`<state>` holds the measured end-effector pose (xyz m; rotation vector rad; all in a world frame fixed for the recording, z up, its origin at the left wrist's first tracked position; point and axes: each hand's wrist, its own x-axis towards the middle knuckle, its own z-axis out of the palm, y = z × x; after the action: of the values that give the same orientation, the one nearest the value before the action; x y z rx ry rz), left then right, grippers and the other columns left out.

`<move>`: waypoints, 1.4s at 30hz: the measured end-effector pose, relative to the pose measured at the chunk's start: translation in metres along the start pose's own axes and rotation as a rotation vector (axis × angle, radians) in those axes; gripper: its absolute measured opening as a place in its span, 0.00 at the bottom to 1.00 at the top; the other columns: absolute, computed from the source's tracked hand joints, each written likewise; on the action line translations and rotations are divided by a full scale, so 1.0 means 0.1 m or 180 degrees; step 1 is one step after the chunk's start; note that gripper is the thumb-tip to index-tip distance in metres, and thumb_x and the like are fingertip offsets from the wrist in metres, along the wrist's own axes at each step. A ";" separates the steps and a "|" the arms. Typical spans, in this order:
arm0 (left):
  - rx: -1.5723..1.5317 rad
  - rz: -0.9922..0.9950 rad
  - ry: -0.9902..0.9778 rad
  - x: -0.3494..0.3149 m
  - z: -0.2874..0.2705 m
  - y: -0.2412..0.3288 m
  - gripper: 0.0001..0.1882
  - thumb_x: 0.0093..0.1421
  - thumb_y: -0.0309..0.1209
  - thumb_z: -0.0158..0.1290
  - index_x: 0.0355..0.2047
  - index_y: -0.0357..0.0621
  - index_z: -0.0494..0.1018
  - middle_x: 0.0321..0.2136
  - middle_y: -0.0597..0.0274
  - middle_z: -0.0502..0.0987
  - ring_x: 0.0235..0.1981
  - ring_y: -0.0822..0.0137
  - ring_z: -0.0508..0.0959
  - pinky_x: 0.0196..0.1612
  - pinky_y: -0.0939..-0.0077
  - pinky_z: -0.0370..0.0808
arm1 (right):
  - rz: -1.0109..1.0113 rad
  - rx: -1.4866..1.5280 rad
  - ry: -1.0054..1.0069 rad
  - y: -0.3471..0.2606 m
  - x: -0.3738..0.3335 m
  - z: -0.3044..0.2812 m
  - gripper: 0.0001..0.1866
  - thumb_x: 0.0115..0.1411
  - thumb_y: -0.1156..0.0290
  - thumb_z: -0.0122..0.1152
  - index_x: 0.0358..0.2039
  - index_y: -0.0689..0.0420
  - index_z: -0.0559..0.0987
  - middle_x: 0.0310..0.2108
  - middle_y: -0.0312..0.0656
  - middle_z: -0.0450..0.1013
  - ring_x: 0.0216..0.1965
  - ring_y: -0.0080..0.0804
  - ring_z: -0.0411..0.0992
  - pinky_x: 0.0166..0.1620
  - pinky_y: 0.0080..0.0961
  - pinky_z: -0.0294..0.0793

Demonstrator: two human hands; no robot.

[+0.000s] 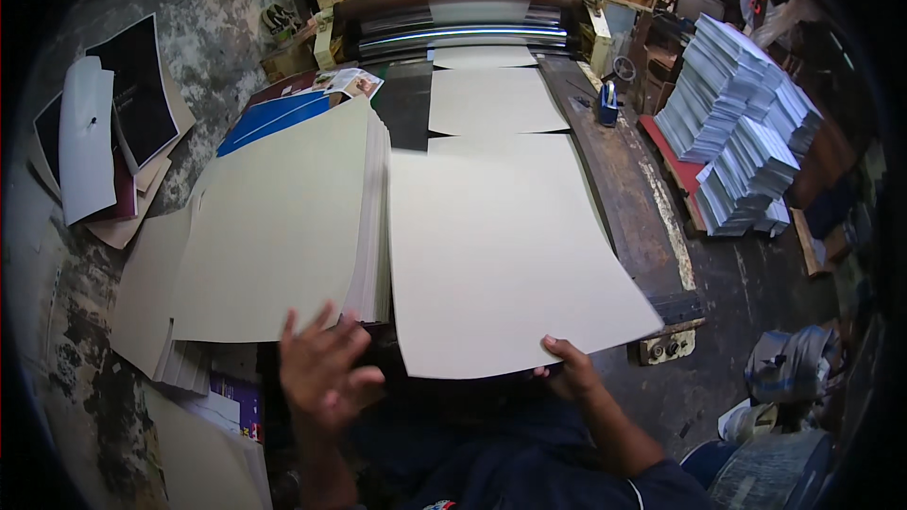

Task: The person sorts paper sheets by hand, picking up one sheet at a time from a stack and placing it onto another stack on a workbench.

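Observation:
A large cream sheet of paper (501,246) lies on the machine's feed table, its near edge reaching out toward me. My right hand (570,368) grips that near edge at the right, thumb on top and fingers underneath. Raised with its fingers spread, my left hand (328,364) holds nothing. It is nearest to the front edge of a tall stack of cream sheets (274,227) on the left. Beyond the held sheet, another cream sheet (496,99) runs up the table toward the rollers (463,35).
Bundles of white paper (723,94) are piled on the floor at the right. A blue tape dispenser (607,104) sits on the table's right side. Dark and white sheets (90,146) lean on the left wall. Wrapped rolls (770,472) stand at the lower right.

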<state>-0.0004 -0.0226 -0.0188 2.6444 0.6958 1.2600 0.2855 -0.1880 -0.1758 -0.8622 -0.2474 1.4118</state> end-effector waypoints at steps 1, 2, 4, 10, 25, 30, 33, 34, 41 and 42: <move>0.0490 -0.0200 0.0094 0.05 -0.03 0.00 0.15 0.55 0.38 0.60 0.41 0.48 0.79 0.38 0.65 0.82 0.51 0.56 0.76 0.65 0.46 0.50 | 0.0001 0.0000 -0.0001 0.06 -0.01 -0.03 0.16 0.59 0.63 0.57 0.41 0.62 0.73 0.31 0.44 0.74 0.32 0.32 0.73 0.36 0.27 0.71; 0.0492 -0.0200 0.0094 0.06 -0.04 -0.06 0.15 0.55 0.38 0.60 0.41 0.48 0.79 0.38 0.65 0.82 0.51 0.56 0.76 0.65 0.46 0.50 | 0.0098 -0.0016 0.0194 0.13 -0.03 -0.06 0.15 0.60 0.63 0.57 0.39 0.62 0.73 0.29 0.43 0.73 0.31 0.31 0.72 0.36 0.27 0.71; 0.1224 -0.0328 -0.0069 0.03 -0.01 -0.19 0.14 0.55 0.28 0.59 0.44 0.46 0.78 0.37 0.65 0.82 0.49 0.59 0.78 0.65 0.46 0.49 | 0.0273 0.0036 0.0434 0.34 -0.05 -0.23 0.15 0.61 0.61 0.55 0.37 0.62 0.74 0.27 0.43 0.73 0.28 0.30 0.71 0.34 0.27 0.70; 0.1057 -0.0235 0.0269 0.04 0.06 -0.24 0.14 0.56 0.22 0.56 0.43 0.46 0.76 0.34 0.67 0.83 0.45 0.63 0.80 0.66 0.41 0.44 | 0.0580 -0.0053 0.0392 0.81 -0.29 -0.39 0.17 0.65 0.58 0.52 0.44 0.60 0.70 0.31 0.47 0.73 0.30 0.32 0.71 0.37 0.32 0.72; -0.0163 -0.1225 0.0617 -0.19 0.24 -0.33 0.07 0.60 0.29 0.56 0.39 0.44 0.78 0.36 0.63 0.82 0.43 0.64 0.80 0.65 0.55 0.53 | 0.0678 0.0122 0.0551 0.69 -0.12 -0.16 0.20 0.69 0.54 0.44 0.48 0.60 0.68 0.33 0.46 0.73 0.30 0.29 0.69 0.39 0.30 0.72; 0.0227 -0.1503 0.0330 -0.18 0.30 -0.20 0.10 0.64 0.34 0.51 0.39 0.45 0.78 0.42 0.62 0.80 0.53 0.60 0.74 0.66 0.46 0.43 | 0.0518 0.0247 0.0498 0.62 0.20 -0.30 0.23 0.68 0.51 0.43 0.48 0.59 0.68 0.33 0.46 0.73 0.30 0.28 0.70 0.41 0.31 0.72; 0.0466 -0.1738 0.0370 -0.21 0.33 -0.11 0.10 0.64 0.35 0.50 0.40 0.47 0.79 0.46 0.65 0.79 0.59 0.55 0.69 0.65 0.37 0.33 | 0.0357 0.0240 0.0532 0.51 0.41 -0.34 0.23 0.68 0.49 0.43 0.48 0.58 0.68 0.34 0.46 0.74 0.29 0.27 0.70 0.42 0.32 0.72; 0.0437 -0.1844 0.0393 -0.23 0.31 -0.12 0.11 0.65 0.35 0.50 0.41 0.47 0.78 0.46 0.65 0.79 0.60 0.55 0.68 0.65 0.37 0.32 | 0.0356 0.0228 0.0520 0.49 0.49 -0.31 0.23 0.68 0.49 0.44 0.47 0.57 0.69 0.35 0.46 0.74 0.29 0.26 0.70 0.42 0.31 0.73; -0.1342 -0.2247 0.1300 -0.20 0.24 -0.17 0.17 0.67 0.35 0.45 0.44 0.32 0.76 0.48 0.51 0.77 0.57 0.57 0.70 0.68 0.55 0.40 | 0.0040 0.0320 0.0725 0.52 0.81 -0.34 0.20 0.67 0.51 0.46 0.47 0.55 0.66 0.37 0.45 0.76 0.29 0.25 0.71 0.38 0.29 0.74; -0.1740 -0.2208 0.1652 -0.19 0.23 -0.14 0.18 0.67 0.35 0.46 0.43 0.29 0.75 0.48 0.48 0.76 0.56 0.58 0.71 0.68 0.58 0.42 | -0.0029 0.0271 0.0801 0.53 0.79 -0.35 0.21 0.66 0.51 0.48 0.49 0.55 0.64 0.40 0.44 0.75 0.32 0.27 0.72 0.40 0.31 0.74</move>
<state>0.0019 -0.0168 -0.0515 1.4554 1.0245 1.5933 0.2823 -0.1324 -0.2602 -0.9563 0.0003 1.2813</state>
